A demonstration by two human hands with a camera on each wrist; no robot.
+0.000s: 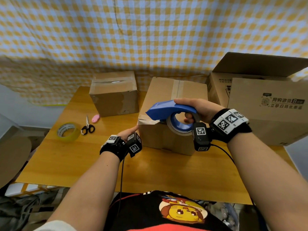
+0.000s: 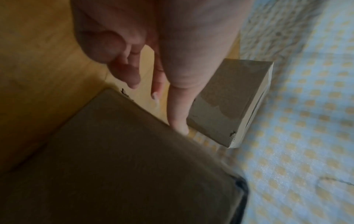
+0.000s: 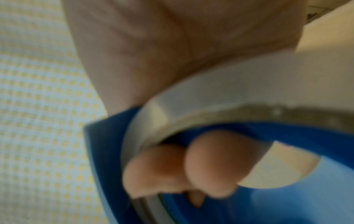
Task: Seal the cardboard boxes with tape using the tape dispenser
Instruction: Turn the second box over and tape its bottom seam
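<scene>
blue dispenser up over the middle box

right hand (image 1: 198, 109) grips the blue tape dispenser (image 1: 168, 112), fingers through its roll, above the near edge of the taped box (image 1: 168, 130) on the wooden table (image 1: 66, 164). left hand (image 1: 129, 133) relaxed, fingertips at the box's left corner. checked cloth (image 1: 150, 30) behind. only the left wrist view shows the thumb (image 2: 179, 115) touching cardboard; a smaller box (image 2: 229, 103) beyond.

My right hand (image 1: 198, 109) is raised, fingers (image 3: 212, 165) curled through the blue plastic tape dispenser (image 1: 168, 110). My left hand (image 1: 129, 132) sits lower, fingers (image 2: 178, 109) straight, one fingertip touching the brown cardboard box (image 1: 166, 139).
</scene>
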